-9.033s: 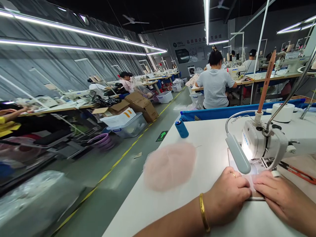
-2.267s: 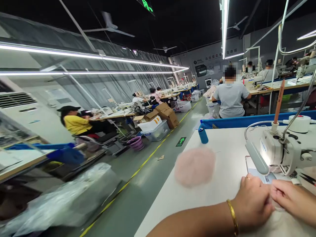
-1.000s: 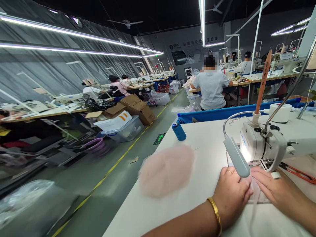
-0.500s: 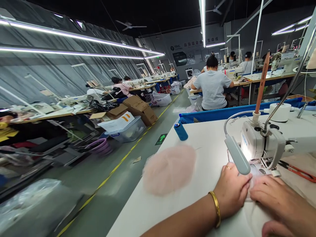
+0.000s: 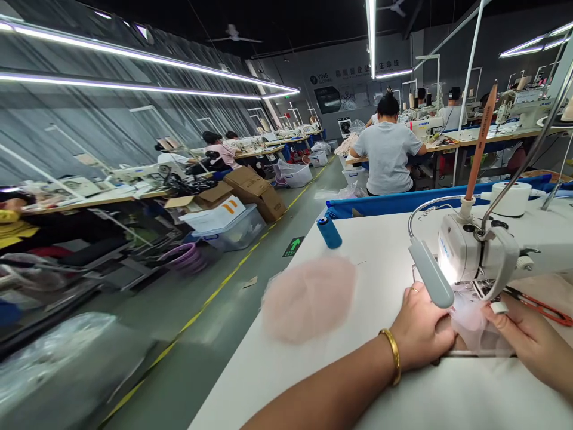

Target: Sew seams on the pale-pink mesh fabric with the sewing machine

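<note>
A piece of sheer pale fabric (image 5: 474, 322) lies under the presser foot of a white sewing machine (image 5: 465, 245), lit by its lamp. My left hand (image 5: 421, 325), with a ring and a gold bracelet, is closed at the fabric's left edge; a grey guard (image 5: 432, 273) partly hides its fingers. On the other side, my right hand (image 5: 526, 337) pinches the fabric's right edge between thumb and fingers. Red-handled thread snips (image 5: 539, 306) rest behind the right hand. A round pile of sheer pink fabric (image 5: 308, 298) lies on the white tabletop (image 5: 358, 382) to the left.
A blue thread spool (image 5: 329, 233) stands near the table's far left corner. A pencil (image 5: 481, 143) sticks up from the machine head. Beyond the blue cloth edge (image 5: 380, 206), a person (image 5: 387, 149) sits at another machine. Cardboard boxes (image 5: 255, 188) and plastic bins line the aisle.
My right hand has moved away from the left and now pinches the fabric's right edge. My left hand has shifted slightly upward. More of the sheer fabric shows between my hands.
</note>
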Action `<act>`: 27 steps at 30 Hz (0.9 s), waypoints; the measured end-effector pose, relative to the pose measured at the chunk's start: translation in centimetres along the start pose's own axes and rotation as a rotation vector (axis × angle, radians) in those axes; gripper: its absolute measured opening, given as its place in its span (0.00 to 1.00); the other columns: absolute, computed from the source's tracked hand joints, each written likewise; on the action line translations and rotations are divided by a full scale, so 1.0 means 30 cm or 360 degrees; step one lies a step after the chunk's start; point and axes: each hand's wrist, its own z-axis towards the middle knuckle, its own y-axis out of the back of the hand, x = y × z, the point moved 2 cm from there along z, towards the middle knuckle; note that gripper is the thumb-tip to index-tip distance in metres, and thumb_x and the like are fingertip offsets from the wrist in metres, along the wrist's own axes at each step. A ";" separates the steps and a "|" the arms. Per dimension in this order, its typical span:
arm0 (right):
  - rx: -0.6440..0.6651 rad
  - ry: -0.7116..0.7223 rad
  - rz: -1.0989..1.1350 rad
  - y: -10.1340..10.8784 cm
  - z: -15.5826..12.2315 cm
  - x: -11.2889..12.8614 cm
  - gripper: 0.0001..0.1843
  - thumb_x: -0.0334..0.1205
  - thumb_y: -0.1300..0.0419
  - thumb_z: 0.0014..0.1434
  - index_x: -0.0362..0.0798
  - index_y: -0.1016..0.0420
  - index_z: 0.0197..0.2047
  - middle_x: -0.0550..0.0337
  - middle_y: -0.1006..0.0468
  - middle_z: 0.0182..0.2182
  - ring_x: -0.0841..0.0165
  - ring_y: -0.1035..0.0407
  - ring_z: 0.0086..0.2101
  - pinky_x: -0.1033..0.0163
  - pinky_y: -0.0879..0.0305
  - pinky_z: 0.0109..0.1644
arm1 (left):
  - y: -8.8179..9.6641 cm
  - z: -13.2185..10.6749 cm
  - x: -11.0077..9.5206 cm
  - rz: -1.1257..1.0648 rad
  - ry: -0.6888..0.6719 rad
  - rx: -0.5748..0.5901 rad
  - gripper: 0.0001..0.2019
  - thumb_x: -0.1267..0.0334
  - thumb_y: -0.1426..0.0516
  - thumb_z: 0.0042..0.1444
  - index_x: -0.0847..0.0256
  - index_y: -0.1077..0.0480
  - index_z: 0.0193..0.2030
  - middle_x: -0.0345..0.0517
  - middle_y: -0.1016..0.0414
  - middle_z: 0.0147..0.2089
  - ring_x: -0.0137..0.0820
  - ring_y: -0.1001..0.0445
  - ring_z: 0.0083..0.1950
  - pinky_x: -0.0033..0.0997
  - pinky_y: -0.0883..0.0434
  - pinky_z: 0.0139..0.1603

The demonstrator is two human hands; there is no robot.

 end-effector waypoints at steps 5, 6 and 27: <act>0.0053 -0.0010 0.0047 -0.009 0.004 0.037 0.20 0.53 0.50 0.77 0.54 0.20 0.47 0.58 0.16 0.36 0.60 0.22 0.36 0.60 0.22 0.42 | -0.005 -0.003 -0.001 0.0000 -0.0056 0.0002 0.04 0.66 0.37 0.60 0.59 0.25 0.33 0.47 0.23 0.43 0.38 0.26 0.46 0.36 0.29 0.47; 0.0045 0.0002 0.0031 -0.009 0.003 0.042 0.20 0.53 0.50 0.77 0.54 0.21 0.46 0.58 0.16 0.35 0.59 0.22 0.36 0.60 0.22 0.41 | -0.005 -0.005 0.001 0.0011 -0.0073 0.0006 0.05 0.68 0.37 0.61 0.59 0.25 0.33 0.46 0.22 0.43 0.38 0.26 0.47 0.37 0.29 0.47; 0.0513 0.0542 -0.0742 -0.012 -0.051 0.101 0.13 0.56 0.38 0.71 0.57 0.21 0.47 0.59 0.16 0.41 0.59 0.23 0.38 0.56 0.29 0.43 | 0.049 -0.099 -0.037 0.0193 -0.0479 0.0001 0.07 0.67 0.41 0.69 0.55 0.21 0.41 0.39 0.16 0.44 0.34 0.24 0.45 0.43 0.39 0.50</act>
